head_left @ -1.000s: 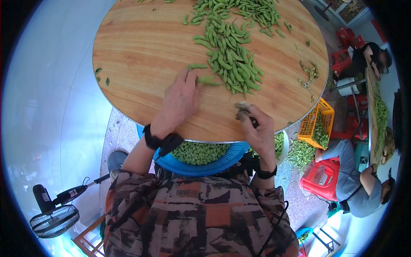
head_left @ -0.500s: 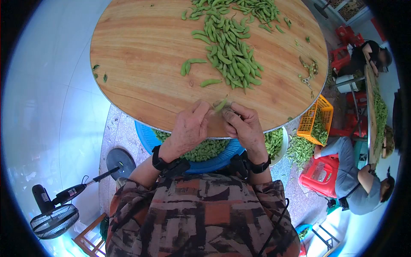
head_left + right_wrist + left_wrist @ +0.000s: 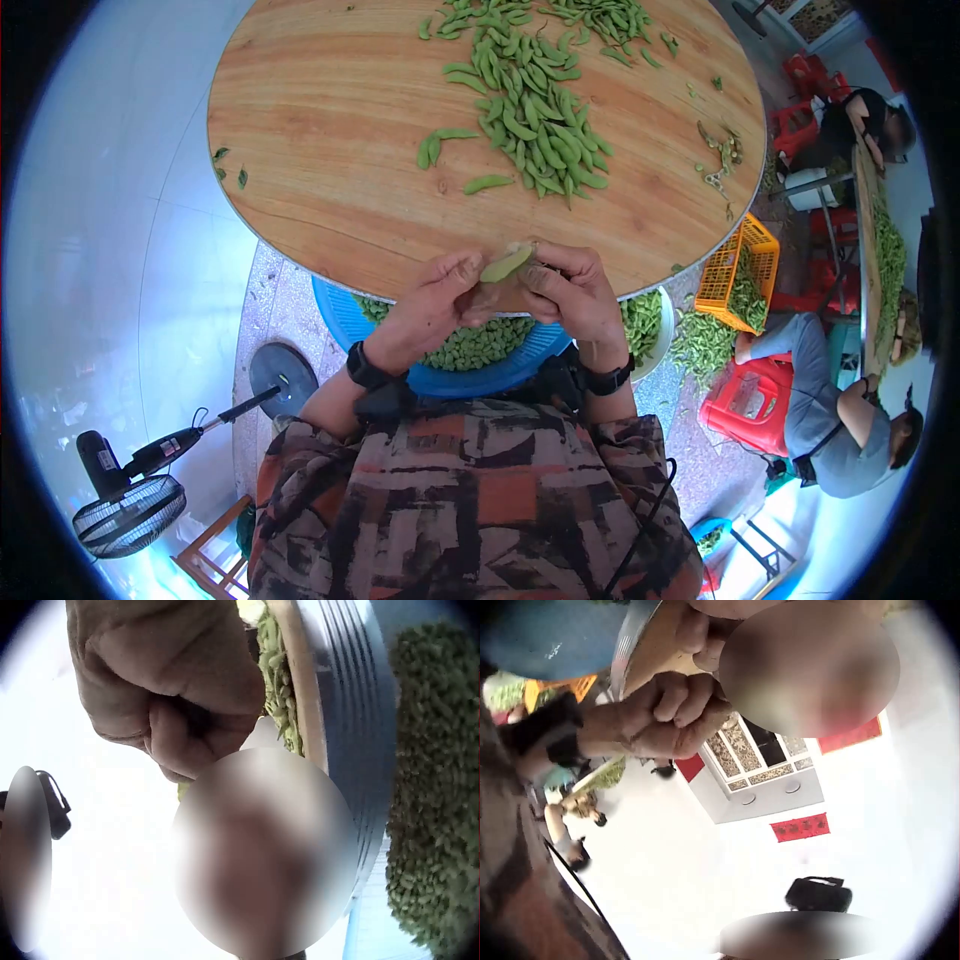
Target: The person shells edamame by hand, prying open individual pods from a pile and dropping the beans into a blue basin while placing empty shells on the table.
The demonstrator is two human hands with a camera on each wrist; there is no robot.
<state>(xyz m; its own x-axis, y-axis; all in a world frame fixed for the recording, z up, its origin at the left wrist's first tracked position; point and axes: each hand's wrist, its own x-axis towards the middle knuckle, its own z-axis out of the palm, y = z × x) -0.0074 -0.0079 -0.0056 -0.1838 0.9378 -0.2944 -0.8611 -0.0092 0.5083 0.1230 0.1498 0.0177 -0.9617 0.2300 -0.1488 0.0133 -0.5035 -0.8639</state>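
A green soybean pod (image 3: 507, 263) is held between both hands, above the near edge of the round wooden table (image 3: 340, 150). My left hand (image 3: 430, 302) pinches its left end between thumb and fingers. At the other end, the curled thumb and fingers of my right hand (image 3: 575, 292) grip it. Beneath the hands, a blue basin (image 3: 332, 318) holds shelled green beans (image 3: 478, 346). Beyond them lies a heap of whole pods (image 3: 545, 140), with a single pod (image 3: 488, 184) nearer to me. Blurred patches hide part of the hands in both wrist views.
Right of the basin stands a white bowl (image 3: 664, 345) of pods. A yellow crate (image 3: 715, 290) is on the floor beside more pods (image 3: 700, 345). Scraps (image 3: 720, 160) lie at the table's right. A standing fan (image 3: 130, 515) is at left; a seated person (image 3: 840, 440) at right.
My left hand has drawn back from the loose pods to my right hand at the table's edge, bringing a pod. The pod has since turned and sits between both hands' fingers.
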